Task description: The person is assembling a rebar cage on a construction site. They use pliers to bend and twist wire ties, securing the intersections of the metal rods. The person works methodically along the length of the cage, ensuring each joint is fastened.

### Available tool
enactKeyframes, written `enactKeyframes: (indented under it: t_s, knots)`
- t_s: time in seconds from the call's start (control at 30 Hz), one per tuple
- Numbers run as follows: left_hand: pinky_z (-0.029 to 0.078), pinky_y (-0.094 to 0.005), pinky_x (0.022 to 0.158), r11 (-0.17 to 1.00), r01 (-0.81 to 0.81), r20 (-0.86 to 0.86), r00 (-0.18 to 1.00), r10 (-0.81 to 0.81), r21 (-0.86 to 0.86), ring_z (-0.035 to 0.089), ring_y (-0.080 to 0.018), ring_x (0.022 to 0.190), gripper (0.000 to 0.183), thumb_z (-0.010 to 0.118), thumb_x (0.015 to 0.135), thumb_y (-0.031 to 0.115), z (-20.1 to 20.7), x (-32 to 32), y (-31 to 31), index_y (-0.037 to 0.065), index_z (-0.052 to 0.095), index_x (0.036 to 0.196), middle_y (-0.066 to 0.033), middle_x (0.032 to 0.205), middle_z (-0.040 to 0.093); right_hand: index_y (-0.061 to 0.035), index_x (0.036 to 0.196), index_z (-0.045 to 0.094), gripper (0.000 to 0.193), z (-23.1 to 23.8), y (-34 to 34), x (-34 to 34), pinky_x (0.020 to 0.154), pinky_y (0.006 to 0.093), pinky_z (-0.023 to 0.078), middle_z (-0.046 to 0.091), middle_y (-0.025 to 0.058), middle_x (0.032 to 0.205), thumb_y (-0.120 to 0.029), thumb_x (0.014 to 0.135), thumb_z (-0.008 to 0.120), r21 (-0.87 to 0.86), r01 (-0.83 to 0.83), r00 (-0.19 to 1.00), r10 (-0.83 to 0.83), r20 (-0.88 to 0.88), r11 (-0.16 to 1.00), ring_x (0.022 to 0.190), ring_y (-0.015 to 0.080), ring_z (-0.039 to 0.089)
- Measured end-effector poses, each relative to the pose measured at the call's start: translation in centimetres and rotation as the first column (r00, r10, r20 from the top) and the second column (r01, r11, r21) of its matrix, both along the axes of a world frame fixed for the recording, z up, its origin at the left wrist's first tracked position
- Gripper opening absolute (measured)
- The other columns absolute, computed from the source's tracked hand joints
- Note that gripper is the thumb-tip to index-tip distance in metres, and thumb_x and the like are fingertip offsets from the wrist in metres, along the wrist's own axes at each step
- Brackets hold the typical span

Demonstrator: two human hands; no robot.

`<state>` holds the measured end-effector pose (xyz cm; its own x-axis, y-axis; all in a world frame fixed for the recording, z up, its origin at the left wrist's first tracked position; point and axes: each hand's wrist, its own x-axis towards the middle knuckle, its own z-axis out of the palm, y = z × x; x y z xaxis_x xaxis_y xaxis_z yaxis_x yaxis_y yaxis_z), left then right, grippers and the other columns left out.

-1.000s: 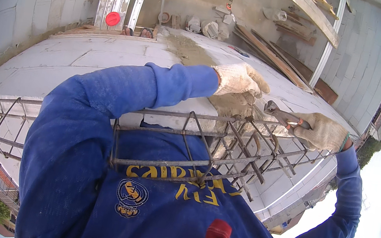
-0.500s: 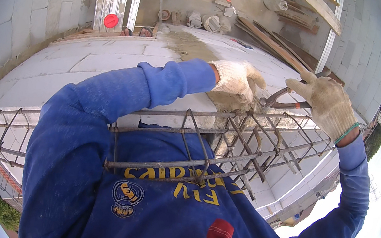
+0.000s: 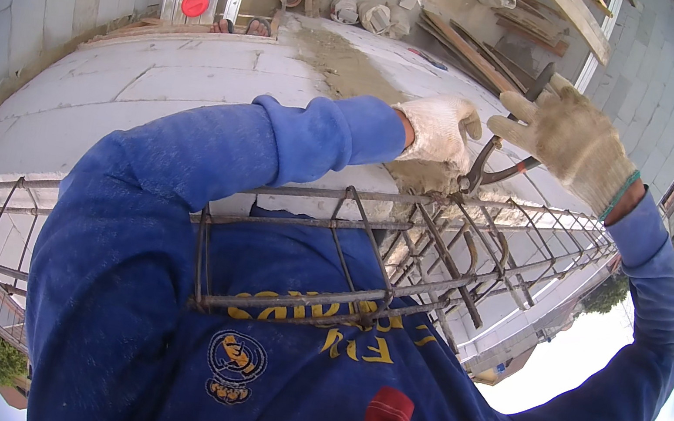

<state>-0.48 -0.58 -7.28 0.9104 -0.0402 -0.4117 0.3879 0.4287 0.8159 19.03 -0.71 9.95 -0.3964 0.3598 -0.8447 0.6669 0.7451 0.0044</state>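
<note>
White knitted work gloves cover both hands. My right hand (image 3: 583, 150) grips a pair of pincers (image 3: 471, 180) by their handles, one showing red; the handles stand spread apart. The jaws rest at the far upper bar of a rebar cage (image 3: 301, 300), where bars and stirrups meet. Just left of the jaws, my left hand (image 3: 442, 132) is closed with curled fingers, above rough mortar by the bar. Whatever its fingers hold is hidden or too small to make out. The cage crosses in front of my torso.
A pale block wall top (image 3: 198, 83) runs beyond the cage, with a mortar strip across it. Wooden planks (image 3: 477, 52), sacks (image 3: 375, 16) and a round red object (image 3: 195, 4) lie farther off. Sandalled feet (image 3: 243, 26) show near upright boards. Loose bar ends stick out below the jaws.
My right hand has risen and tipped the pincer handles more upright, with the jaws staying by the bar joint. My left hand has shifted slightly right in the picture; the whole view has moved a little.
</note>
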Motion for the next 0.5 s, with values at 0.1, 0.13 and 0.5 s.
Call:
enactKeyframes:
  t_s: [0.1,0.13,0.5]
  knots:
    - [0.058,-0.0382,0.096,0.994,-0.016,-0.086,0.996,0.007,-0.106,0.069,-0.024,0.112,0.066,0.097,0.077,0.022,-0.2,-0.1,-0.4,0.002,0.068,0.132,-0.0127,0.12,0.073,-0.0321,0.143,0.064,0.055,-0.3,0.0,0.3,0.11,0.0397,0.054,0.066,-0.006,0.127,-0.007,0.095,0.073,0.015,0.004,0.994,-0.002,-0.106,1.0,0.1,0.0214,0.073]
    - [0.058,-0.0381,0.096,0.993,-0.022,-0.083,0.996,0.013,-0.112,0.069,-0.0238,0.113,0.065,0.097,0.077,0.021,-0.4,-0.1,-0.5,0.002,0.068,0.132,-0.0127,0.121,0.072,-0.031,0.142,0.065,0.055,-0.3,0.1,0.4,0.111,0.0399,0.054,0.067,-0.0066,0.128,-0.006,0.094,0.074,0.023,0.009,0.988,-0.006,-0.152,1.0,0.1,0.0213,0.073]
    - [0.061,-0.0353,0.088,0.977,-0.086,-0.147,0.987,0.057,-0.196,0.072,-0.0209,0.101,0.057,0.094,0.08,0.014,-0.2,0.0,-0.6,0.0,0.069,0.13,-0.0121,0.116,0.074,-0.0225,0.134,0.07,0.046,-2.6,0.9,0.7,0.1,0.0383,0.061,0.069,-0.0042,0.116,-0.012,0.09,0.079,-0.021,0.037,0.978,-0.041,-0.207,0.999,0.098,0.0201,0.073]
